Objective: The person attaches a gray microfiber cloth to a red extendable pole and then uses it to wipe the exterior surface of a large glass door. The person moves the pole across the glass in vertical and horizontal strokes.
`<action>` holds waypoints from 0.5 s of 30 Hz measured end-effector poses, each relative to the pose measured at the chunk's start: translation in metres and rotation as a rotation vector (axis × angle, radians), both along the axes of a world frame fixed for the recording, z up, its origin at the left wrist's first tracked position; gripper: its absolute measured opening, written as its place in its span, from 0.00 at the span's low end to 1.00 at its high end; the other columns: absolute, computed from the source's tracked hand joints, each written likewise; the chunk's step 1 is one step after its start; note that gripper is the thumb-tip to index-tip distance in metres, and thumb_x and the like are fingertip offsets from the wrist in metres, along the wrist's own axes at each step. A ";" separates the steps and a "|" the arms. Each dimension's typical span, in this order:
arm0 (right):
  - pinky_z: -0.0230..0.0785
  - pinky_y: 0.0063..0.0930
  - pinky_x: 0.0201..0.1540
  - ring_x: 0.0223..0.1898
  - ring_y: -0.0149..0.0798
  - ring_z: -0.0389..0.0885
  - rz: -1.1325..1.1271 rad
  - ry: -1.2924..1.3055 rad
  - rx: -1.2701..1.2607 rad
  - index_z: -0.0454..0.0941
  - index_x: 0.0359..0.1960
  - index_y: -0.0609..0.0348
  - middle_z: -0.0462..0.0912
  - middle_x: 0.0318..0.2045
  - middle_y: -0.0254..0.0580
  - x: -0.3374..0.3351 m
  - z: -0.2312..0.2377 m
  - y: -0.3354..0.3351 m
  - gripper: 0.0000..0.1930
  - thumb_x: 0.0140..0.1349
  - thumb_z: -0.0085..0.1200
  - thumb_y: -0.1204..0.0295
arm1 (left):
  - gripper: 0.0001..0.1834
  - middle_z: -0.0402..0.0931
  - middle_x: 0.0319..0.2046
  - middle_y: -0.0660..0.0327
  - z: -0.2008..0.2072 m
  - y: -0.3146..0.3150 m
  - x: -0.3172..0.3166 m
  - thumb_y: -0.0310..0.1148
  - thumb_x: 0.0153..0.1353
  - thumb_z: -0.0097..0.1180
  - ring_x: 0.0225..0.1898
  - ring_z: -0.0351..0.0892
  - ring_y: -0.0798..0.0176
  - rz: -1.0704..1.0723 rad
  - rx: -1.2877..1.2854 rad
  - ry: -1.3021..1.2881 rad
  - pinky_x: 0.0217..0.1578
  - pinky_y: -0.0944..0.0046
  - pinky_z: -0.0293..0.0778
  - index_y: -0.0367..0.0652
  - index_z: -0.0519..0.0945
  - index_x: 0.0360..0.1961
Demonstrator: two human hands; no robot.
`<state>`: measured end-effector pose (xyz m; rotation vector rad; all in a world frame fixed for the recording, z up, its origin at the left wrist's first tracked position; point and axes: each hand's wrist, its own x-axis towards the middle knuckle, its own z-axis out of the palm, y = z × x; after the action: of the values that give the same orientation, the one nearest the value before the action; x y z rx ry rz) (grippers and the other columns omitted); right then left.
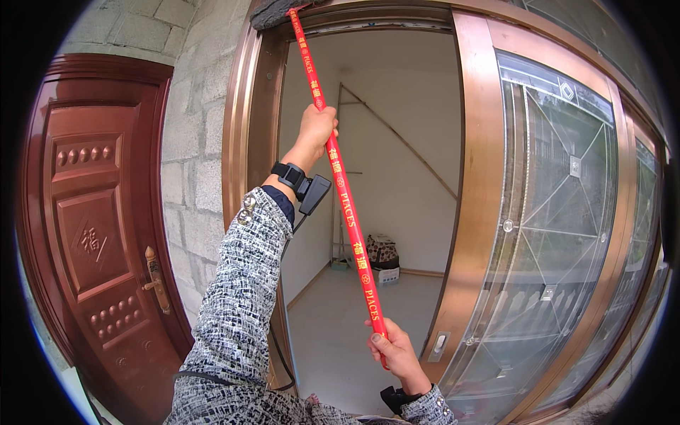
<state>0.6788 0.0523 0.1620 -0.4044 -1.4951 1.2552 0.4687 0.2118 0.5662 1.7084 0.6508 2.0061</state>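
I hold a long red pole (pixel 347 205) with yellow markings, slanted up to the top of a copper door frame (pixel 244 120). My left hand (pixel 315 127) grips the pole high up, arm raised, with a black wrist device on it. My right hand (pixel 393 350) grips the pole's lower end. The pole's dark fuzzy head (pixel 273 10) presses against the frame's upper left corner.
A copper door with patterned glass (pixel 552 234) stands open on the right. A reddish-brown panelled door (pixel 99 234) with a brass handle is on the left, past a grey block wall (pixel 191 142). Inside the white room, a box and bag (pixel 384 258) sit on the floor.
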 end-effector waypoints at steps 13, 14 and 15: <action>0.71 0.19 0.27 0.26 0.29 0.78 -0.483 0.120 0.189 0.55 0.79 0.54 0.83 0.41 0.49 0.084 -0.093 -0.058 0.33 0.75 0.53 0.71 | 0.07 0.71 0.25 0.61 -0.037 -0.040 0.158 0.28 0.68 0.51 0.23 0.73 0.67 -0.096 0.075 0.209 0.25 0.60 0.77 0.38 0.67 0.41; 0.71 0.19 0.27 0.26 0.28 0.78 -0.526 0.075 0.182 0.55 0.79 0.55 0.83 0.41 0.48 0.079 -0.091 -0.059 0.33 0.75 0.52 0.73 | 0.08 0.71 0.25 0.61 -0.034 -0.039 0.154 0.29 0.68 0.52 0.24 0.73 0.67 -0.100 0.090 0.205 0.25 0.59 0.77 0.38 0.67 0.41; 0.70 0.18 0.26 0.25 0.27 0.77 -0.540 0.065 0.191 0.55 0.79 0.55 0.83 0.40 0.47 0.072 -0.087 -0.060 0.33 0.75 0.52 0.74 | 0.08 0.71 0.25 0.61 -0.030 -0.038 0.149 0.30 0.69 0.52 0.24 0.74 0.67 -0.112 0.096 0.207 0.25 0.59 0.77 0.38 0.67 0.41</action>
<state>0.7504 -0.0076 0.0749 -0.5864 -1.3178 0.6871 0.6176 0.1741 0.5358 1.9820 0.5186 1.8268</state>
